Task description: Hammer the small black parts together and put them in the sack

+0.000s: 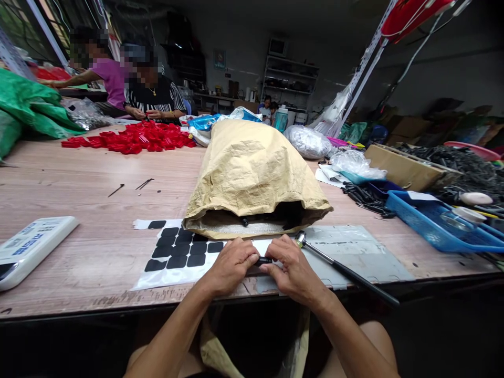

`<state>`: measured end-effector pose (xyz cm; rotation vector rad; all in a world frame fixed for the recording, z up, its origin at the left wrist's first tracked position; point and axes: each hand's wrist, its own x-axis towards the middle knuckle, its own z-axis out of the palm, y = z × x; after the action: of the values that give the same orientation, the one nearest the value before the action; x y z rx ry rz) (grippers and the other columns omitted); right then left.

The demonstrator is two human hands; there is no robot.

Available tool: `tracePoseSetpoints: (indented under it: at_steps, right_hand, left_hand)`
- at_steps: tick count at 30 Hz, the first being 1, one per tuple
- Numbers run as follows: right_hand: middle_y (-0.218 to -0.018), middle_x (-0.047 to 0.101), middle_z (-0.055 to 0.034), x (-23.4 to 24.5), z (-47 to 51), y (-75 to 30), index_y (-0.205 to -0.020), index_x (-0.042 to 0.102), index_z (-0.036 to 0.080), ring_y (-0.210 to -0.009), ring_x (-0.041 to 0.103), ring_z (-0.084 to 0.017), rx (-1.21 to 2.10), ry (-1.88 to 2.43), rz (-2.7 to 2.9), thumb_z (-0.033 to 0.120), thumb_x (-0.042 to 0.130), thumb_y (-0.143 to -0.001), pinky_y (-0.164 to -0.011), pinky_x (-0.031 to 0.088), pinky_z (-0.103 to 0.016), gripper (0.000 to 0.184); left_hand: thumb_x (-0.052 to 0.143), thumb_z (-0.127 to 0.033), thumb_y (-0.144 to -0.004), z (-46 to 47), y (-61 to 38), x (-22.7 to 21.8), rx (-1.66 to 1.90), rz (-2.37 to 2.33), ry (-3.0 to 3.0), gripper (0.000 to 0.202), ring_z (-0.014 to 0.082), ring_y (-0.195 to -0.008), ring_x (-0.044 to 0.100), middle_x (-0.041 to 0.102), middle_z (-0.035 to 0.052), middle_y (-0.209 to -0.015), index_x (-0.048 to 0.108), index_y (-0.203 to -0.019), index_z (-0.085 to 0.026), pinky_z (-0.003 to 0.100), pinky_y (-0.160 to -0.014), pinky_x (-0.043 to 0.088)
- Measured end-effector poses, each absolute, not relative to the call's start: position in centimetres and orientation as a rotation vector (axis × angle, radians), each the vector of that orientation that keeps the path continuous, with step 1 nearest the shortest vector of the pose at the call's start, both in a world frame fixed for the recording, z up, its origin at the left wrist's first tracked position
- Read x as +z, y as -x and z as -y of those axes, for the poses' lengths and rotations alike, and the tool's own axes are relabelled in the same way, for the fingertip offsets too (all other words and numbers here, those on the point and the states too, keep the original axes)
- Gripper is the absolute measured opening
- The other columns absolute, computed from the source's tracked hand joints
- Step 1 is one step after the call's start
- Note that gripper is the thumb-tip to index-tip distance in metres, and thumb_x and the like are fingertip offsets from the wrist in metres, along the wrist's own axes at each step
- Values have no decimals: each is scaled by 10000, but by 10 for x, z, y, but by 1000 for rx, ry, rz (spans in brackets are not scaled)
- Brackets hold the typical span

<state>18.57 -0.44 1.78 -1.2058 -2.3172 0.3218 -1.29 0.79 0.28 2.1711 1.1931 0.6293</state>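
Small black part [263, 260], pinched at both ends
Left hand [232, 262] and right hand [293, 269] both grasp it; pad sheet [179, 251] looks mostly full.

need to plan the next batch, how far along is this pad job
Done, it seems: much of the backing sheet is bare, its pads gone. In hand: the left hand and right hand pinch a small black part. Left: a dozen or so black pads sit on the sheet, and the brown sack shows parts in its mouth.
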Motion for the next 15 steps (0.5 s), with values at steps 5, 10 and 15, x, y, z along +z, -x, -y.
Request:
tracePoseSetpoints:
  at_steps: [5, 10, 15]
  right_hand:
    - [-893, 648, -20, 17, 12, -195, -909, 646, 236, -893, 520, -202, 272, 1197, 2231, 338, 662, -882, -848, 378, -367, 106]
    - [-1042, 673, -55, 19, 14, -228, -1110, 676, 254, -992, 561, -227, 75, 1261, 2066, 347, 655, -878, -898, 409, -385, 250]
    - [-986, 694, -50, 1, 1, -272, -1075, 695, 241, -947, 566, -227, -242, 1552, 1801, 364, 588, -912, -874, 403, -382, 231]
  left_hand:
    - [421, -358, -1006, -6, 13, 4, 659, -1197, -2135, 292, 207, -946, 503, 648, 7, -929, 673, -926, -234, 373, -896, 364]
    - [461, -337, -990, -4, 14, 3, 694, -1185, -2102, 242, 202, -978, 515, 659, -1, -972, 682, -965, -243, 365, -929, 365]
    - [426, -359, -1006, -8, 16, 3, 664, -1188, -2099, 287, 212, -977, 511, 655, 5, -960, 686, -960, -248, 384, -941, 364]
